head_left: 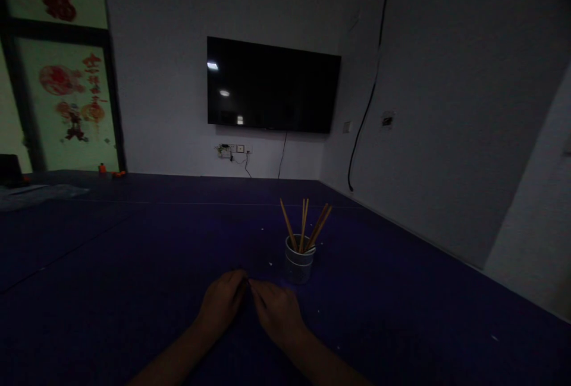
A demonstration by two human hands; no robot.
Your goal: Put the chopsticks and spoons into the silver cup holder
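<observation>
Low in the head view, my left hand [222,299] and my right hand [277,308] meet fingertip to fingertip above the dark blue tabletop [147,261]. Fingers on both hands are curled and pressed together. A tiny dark spot shows where the tips meet, too small and dim to name. Just beyond my right hand stands a grey cup [298,266], upright, with a pale band near its rim. Several chopsticks [304,222] lean out of it in different directions; neither hand touches them.
Small white scraps [270,264] dot the tabletop. Clear plastic sheeting [40,194] lies at the far left, with small orange objects [102,168] near the glass door. A wall-mounted television [273,85] hangs beyond, and a black cable [368,106] runs down the right wall.
</observation>
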